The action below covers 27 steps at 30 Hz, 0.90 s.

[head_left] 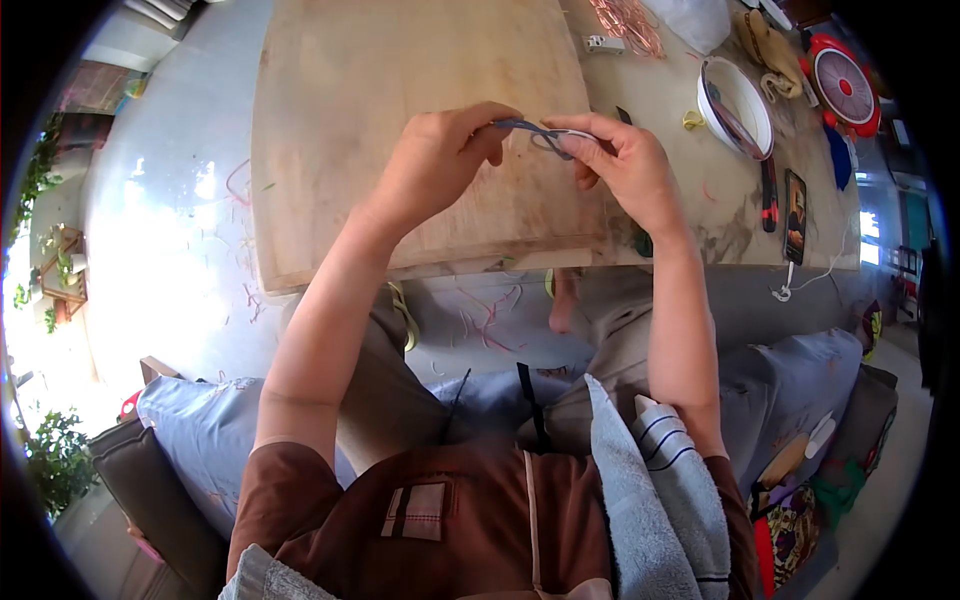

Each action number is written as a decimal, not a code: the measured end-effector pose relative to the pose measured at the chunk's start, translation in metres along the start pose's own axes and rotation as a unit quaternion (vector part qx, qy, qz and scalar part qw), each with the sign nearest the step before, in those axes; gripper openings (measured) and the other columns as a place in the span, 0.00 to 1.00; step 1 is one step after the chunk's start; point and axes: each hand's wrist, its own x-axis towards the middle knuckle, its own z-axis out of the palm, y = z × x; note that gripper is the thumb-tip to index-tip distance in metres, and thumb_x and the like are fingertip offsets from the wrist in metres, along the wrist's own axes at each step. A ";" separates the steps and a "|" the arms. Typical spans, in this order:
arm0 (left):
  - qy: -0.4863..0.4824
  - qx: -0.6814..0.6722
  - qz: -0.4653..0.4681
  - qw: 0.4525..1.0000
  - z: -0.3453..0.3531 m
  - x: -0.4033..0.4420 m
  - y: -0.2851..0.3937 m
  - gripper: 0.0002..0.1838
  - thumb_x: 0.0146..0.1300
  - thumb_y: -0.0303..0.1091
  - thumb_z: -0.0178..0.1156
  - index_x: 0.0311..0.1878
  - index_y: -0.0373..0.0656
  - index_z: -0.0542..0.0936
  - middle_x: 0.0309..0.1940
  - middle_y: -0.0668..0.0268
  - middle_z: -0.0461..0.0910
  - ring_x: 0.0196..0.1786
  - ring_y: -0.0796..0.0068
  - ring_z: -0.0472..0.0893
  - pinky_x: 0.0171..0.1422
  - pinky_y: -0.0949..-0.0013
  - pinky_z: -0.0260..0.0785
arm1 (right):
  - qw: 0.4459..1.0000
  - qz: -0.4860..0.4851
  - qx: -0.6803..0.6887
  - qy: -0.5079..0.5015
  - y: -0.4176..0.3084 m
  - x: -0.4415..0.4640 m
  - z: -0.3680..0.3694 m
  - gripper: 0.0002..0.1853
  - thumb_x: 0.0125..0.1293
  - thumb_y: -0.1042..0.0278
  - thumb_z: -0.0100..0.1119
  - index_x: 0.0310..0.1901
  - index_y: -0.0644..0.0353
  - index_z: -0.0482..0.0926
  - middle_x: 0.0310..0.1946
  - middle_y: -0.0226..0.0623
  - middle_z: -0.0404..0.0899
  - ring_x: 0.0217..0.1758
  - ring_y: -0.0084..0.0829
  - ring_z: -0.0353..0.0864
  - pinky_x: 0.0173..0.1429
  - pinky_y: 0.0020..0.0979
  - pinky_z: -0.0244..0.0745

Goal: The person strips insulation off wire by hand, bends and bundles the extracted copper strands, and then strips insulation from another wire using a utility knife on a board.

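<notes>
Over the wooden board (410,70), a thin dark grey wire (545,137), bent into a small loop, stretches between my two hands. My left hand (432,160) pinches one end between thumb and fingertips. The looped end is gripped by my right hand (637,165), its thumb pressed against the fingers. Both hands are raised above the right part of the board, a short gap apart. Fingers partly hide the ends of the wire.
Right of the board are a copper wire bundle (632,28), a white socket block (604,45), a white basin (762,140), a red-and-black handled tool (769,200) and a phone (795,215) with a white cable. A red round appliance (845,85) stands farther right. Wire scraps (487,325) litter the floor.
</notes>
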 end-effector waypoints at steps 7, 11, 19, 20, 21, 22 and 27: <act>-0.029 -0.204 -0.093 0.974 0.000 0.003 0.008 0.12 0.64 0.29 0.51 0.47 0.38 0.78 0.25 0.70 0.78 0.21 0.87 0.68 0.24 0.81 0.61 | 0.991 -0.001 0.131 -0.030 0.003 0.002 -0.011 0.13 0.67 0.61 0.53 0.44 0.60 0.79 0.26 0.26 0.78 0.25 0.14 0.74 0.30 0.18 0.73; -0.070 -0.277 -0.065 0.956 -0.006 0.003 0.007 0.11 0.64 0.30 0.52 0.46 0.39 0.79 0.26 0.71 0.78 0.21 0.88 0.69 0.24 0.82 0.61 | 0.971 0.015 0.224 -0.079 0.005 0.001 -0.015 0.13 0.68 0.60 0.51 0.43 0.60 0.78 0.26 0.26 0.78 0.25 0.14 0.74 0.29 0.16 0.71; -0.049 -0.290 -0.083 0.952 -0.003 0.004 0.007 0.11 0.66 0.32 0.51 0.46 0.36 0.77 0.26 0.70 0.77 0.18 0.89 0.64 0.19 0.82 0.55 | 0.975 -0.008 0.222 -0.014 0.005 0.006 0.007 0.15 0.68 0.55 0.49 0.44 0.58 0.78 0.30 0.25 0.78 0.29 0.15 0.74 0.31 0.17 0.70; -0.015 -0.262 -0.092 0.960 0.000 0.005 0.008 0.11 0.66 0.31 0.51 0.45 0.36 0.77 0.26 0.70 0.78 0.18 0.89 0.65 0.19 0.82 0.56 | 0.981 -0.013 0.191 0.027 0.004 0.006 0.011 0.16 0.68 0.55 0.49 0.44 0.57 0.78 0.31 0.24 0.78 0.30 0.15 0.75 0.32 0.18 0.70; 0.020 -0.234 -0.102 0.967 0.001 0.005 0.009 0.10 0.66 0.31 0.51 0.44 0.36 0.77 0.26 0.70 0.78 0.18 0.88 0.65 0.19 0.82 0.56 | 0.984 -0.025 0.168 0.054 0.004 0.006 0.013 0.15 0.69 0.56 0.48 0.45 0.58 0.78 0.34 0.24 0.78 0.32 0.17 0.74 0.34 0.19 0.70; 0.039 -0.218 -0.107 0.969 0.002 0.005 0.009 0.10 0.65 0.31 0.51 0.44 0.36 0.77 0.26 0.69 0.79 0.18 0.88 0.66 0.20 0.82 0.58 | 0.986 -0.038 0.144 0.080 0.005 0.008 0.015 0.15 0.69 0.57 0.48 0.46 0.59 0.77 0.37 0.25 0.78 0.34 0.18 0.74 0.36 0.19 0.70; 0.084 -0.130 -0.111 0.982 0.004 0.002 0.008 0.08 0.65 0.30 0.51 0.43 0.37 0.76 0.28 0.68 0.80 0.21 0.87 0.72 0.23 0.82 0.65 | 0.958 -0.172 -0.102 0.204 0.011 0.011 0.018 0.10 0.62 0.68 0.56 0.45 0.56 0.77 0.28 0.30 0.75 0.30 0.23 0.76 0.33 0.23 0.71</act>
